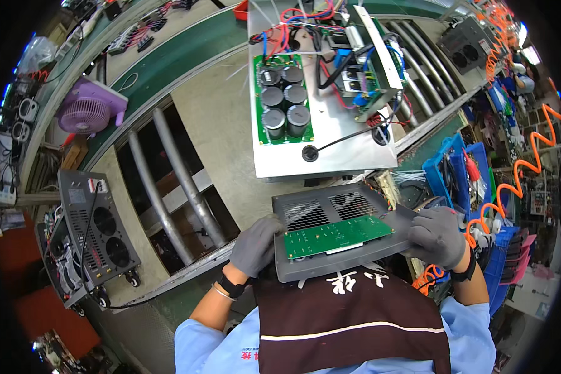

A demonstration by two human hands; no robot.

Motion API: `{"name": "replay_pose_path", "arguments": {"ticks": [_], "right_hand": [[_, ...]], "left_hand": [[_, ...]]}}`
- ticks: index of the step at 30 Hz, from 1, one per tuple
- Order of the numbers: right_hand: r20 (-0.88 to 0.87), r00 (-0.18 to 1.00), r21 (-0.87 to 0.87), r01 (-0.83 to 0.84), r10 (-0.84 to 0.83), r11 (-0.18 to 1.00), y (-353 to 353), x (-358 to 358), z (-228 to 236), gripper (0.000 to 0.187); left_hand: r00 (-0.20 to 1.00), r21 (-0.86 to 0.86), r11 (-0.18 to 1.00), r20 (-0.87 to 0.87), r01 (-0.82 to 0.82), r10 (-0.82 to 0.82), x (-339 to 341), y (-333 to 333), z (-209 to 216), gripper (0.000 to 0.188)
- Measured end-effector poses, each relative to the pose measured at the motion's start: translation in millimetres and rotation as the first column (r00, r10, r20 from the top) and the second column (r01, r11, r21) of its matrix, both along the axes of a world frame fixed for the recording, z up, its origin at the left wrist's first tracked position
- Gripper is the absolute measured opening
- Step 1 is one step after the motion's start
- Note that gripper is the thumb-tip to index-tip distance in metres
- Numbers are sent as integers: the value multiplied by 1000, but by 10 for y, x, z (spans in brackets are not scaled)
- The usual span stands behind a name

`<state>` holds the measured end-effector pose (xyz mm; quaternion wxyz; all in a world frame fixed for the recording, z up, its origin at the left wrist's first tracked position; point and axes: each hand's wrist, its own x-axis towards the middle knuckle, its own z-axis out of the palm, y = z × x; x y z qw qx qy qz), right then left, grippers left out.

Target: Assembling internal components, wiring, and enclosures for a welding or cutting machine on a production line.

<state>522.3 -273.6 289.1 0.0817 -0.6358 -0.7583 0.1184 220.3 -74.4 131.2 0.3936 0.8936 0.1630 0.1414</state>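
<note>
We hold the grey panel (330,234) at both ends; the green board (338,235) lies longways between our left hand (255,244) and right hand (435,235), fingers clamped on the panel.

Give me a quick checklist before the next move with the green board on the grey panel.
1. Left hand grips the grey panel at its left edge: ok.
2. Right hand grips the panel's right edge: ok.
3. Green board lies flat on the panel: ok.
4. Board fastened to the panel: cannot tell.
5. Both hands gloved: ok.
6. Open chassis ahead on the bench, loose wires around its far end: not ok.
</note>
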Motion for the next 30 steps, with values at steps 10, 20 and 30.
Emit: {"name": "replay_pose_path", "arguments": {"ticks": [10, 20, 30], "right_hand": [[-4, 1000, 57, 20, -20, 998, 73, -23, 173, 37], [14, 1000, 22, 17, -17, 1000, 171, 6, 244, 35], [64, 986, 268, 130, -153, 954, 288, 73, 174, 36]], "left_hand": [[1000, 43, 999, 13, -28, 27, 29, 203, 168, 32], [1000, 50, 999, 15, -13, 12, 117, 402, 193, 30], [995, 72, 996, 86, -51, 45, 274, 498, 241, 26]]}}
